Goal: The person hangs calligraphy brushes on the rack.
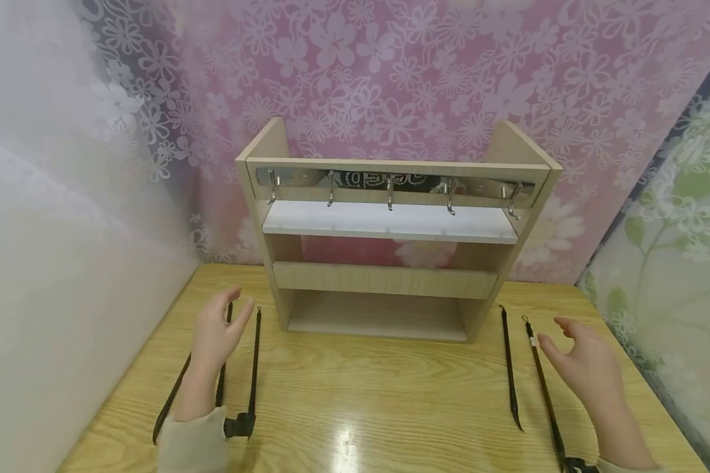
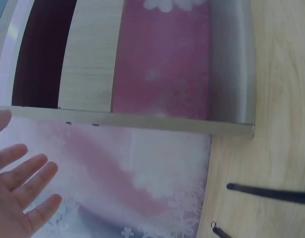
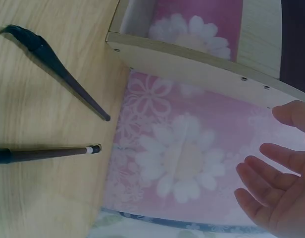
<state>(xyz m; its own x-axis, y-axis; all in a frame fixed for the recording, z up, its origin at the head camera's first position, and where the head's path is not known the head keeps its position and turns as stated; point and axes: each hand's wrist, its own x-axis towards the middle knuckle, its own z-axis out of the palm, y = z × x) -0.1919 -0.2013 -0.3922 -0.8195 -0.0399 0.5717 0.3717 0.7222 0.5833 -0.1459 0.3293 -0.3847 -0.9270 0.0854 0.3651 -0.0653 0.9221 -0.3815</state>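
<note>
- Head view: the left hand [image 1: 215, 332], fingers loosely extended and holding nothing, appears over the left group of calligraphy brushes; a middle brush [image 1: 229, 312] is partly hidden behind it, an outer brush [image 1: 168, 404] shows to its left and an inner brush [image 1: 254, 361] to its right.
- The right hand [image 1: 591, 361], also relaxed with nothing in it, is just right of a looped brush [image 1: 544, 387]; a shorter brush [image 1: 510, 374] lies nearer the rack.
- The wooden rack [image 1: 384, 281] stands upright between the hands, with five metal hooks [image 1: 390, 192] along its top rail.
- Beneath is a wood-grain table [image 1: 355, 368] with a bright glare spot; behind rises a pink floral backdrop [image 1: 390, 66], with a white wall [image 1: 65, 230] left and a green leafy covering [image 1: 680, 249] right.
- Left wrist view: spread fingers, apart from the rack's side panel and two brush ends.
- Right wrist view: parted fingers, well apart from both brushes.
</note>
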